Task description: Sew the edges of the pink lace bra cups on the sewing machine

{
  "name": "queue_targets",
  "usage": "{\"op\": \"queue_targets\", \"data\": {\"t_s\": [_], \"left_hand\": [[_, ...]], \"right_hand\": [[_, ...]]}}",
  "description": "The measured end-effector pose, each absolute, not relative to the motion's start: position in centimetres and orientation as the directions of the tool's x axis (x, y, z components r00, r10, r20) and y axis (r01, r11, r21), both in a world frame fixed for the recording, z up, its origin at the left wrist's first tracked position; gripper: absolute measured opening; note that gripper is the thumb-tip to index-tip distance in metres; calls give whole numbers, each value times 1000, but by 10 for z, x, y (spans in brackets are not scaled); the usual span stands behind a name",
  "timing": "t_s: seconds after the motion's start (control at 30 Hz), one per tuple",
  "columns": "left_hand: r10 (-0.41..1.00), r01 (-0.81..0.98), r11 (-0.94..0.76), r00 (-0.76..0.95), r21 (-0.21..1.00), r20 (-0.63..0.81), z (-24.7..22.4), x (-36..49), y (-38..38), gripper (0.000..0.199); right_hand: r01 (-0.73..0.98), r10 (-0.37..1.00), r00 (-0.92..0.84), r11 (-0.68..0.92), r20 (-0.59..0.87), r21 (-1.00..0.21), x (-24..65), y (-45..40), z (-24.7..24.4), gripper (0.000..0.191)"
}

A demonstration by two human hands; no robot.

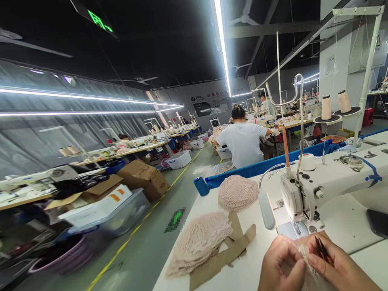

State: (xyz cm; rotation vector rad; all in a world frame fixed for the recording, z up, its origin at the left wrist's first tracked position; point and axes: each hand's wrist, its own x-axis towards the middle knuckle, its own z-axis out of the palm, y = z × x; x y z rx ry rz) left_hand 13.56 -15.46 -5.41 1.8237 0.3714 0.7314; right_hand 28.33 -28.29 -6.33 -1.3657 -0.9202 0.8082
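Observation:
Just in front of the sewing machine's needle area, my left hand (280,262) is closed, pinching a piece of pale pink lace (307,262). My right hand (339,260) grips the same lace between thumb and fingers. Dark-tipped thread snips (323,251) with orange on them are tucked in that hand too. The lace hangs down between both hands, its lower part running out of frame. Close behind my hands stands the white sewing machine (298,198). Two stacks of lace pieces, a near stack (201,238) and a far stack (238,192), lie on the table to the left.
Brown cardboard strips (222,258) lie beside the near stack. A blue thread cone (201,186) stands at the table's edge. At right is a black phone (378,222). A person in white (241,141) sits ahead; boxes and a plastic bin (121,214) line the aisle.

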Motion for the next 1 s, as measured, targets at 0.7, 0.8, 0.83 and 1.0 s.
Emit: {"op": "queue_targets", "data": {"t_s": [0.7,0.8,0.83,1.0], "left_hand": [[628,-123,-313,717,942,303,-59,138,-154,33],[650,-68,-408,678,910,342,-49,136,-159,17],[656,-58,-417,671,907,344,-47,136,-160,15],[700,-64,-286,667,956,254,-42,136,-160,21]], "right_hand": [[115,789,603,56,115,-992,269,-273,-64,32],[173,807,580,10,110,-985,266,-276,-58,32],[180,817,567,1,105,-984,265,-276,-57,33],[102,863,496,51,96,-993,268,-276,-56,31]]}}
